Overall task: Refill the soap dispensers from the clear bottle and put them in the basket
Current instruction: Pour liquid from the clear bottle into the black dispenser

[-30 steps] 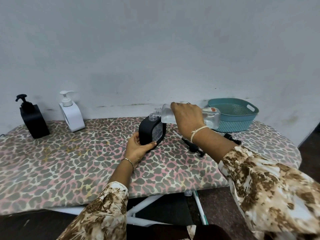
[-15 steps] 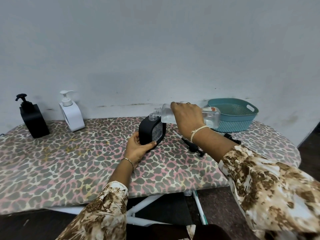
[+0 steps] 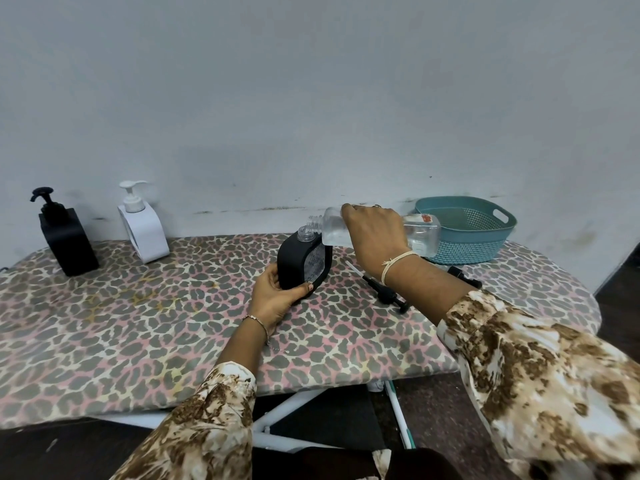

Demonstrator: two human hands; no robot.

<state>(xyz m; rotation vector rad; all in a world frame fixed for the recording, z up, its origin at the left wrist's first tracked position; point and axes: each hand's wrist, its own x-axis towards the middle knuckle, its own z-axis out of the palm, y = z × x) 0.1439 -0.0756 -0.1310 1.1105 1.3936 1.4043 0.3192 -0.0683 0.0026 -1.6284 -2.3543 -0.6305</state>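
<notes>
A black rounded soap dispenser (image 3: 294, 263) with its pump off stands mid-board, and my left hand (image 3: 277, 296) grips its lower left side. My right hand (image 3: 375, 233) holds the clear bottle (image 3: 420, 233) almost level, its open neck just over the dispenser's mouth. The removed black pump (image 3: 384, 292) with its white tube lies on the board to the right. A black square dispenser (image 3: 67, 240) and a white dispenser (image 3: 143, 233) stand at the far left with pumps on. The teal basket (image 3: 485, 237) sits at the far right, behind the bottle.
A leopard-print ironing board (image 3: 138, 323) bears everything, with a pale wall right behind it. A small black cap (image 3: 464, 277) lies near the basket. White board legs (image 3: 294, 407) and dark floor show below the front edge.
</notes>
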